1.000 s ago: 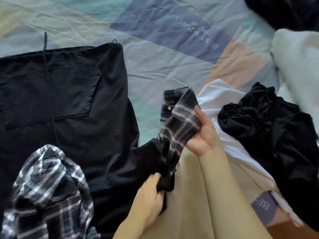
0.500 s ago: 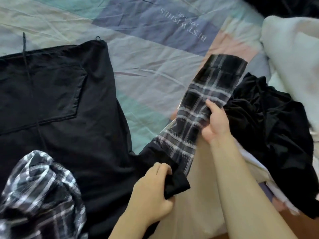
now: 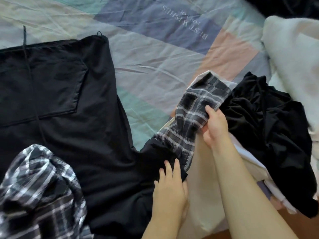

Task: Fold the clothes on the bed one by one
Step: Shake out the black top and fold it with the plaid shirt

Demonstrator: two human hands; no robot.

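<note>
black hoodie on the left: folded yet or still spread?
Spread. The black hoodie lies flat on the sheet, pocket showing. Right hand grips its plaid sleeve; left hand presses the sleeve's black part.

Black-and-white plaid sleeve (image 3: 195, 116), black garment (image 3: 69, 109)

1. The plaid sleeve (image 3: 195, 116), stretched out flat half a second ago, now curls over at its far cuff.
2. The left hand (image 3: 170, 188) has loosened from a pinch; fingers now lie flat on the black garment (image 3: 72, 118).
</note>
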